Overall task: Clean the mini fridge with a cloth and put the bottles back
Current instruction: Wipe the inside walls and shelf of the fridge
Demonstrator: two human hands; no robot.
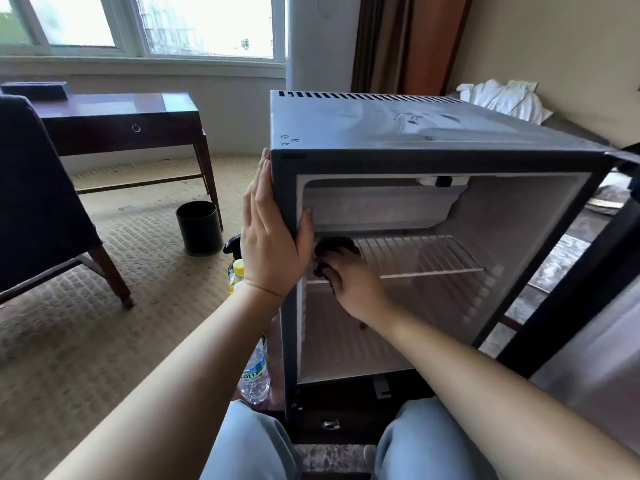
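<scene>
We face the mini fridge (433,133), open on the floor; inside, a white wire shelf (436,254) spans its middle. Our left hand (270,237) lies flat against the outer left wall, fingers straight, thumb on the front frame; our right hand (349,282) reaches inside, fingers curled. On the carpet just left of the fridge sit a clear water bottle (256,372) and, beyond it, a yellow-capped bottle (237,271), both partly hidden by our left arm. The dark cloth (336,245) is bunched at the shelf's front left, gripped by that right hand.
</scene>
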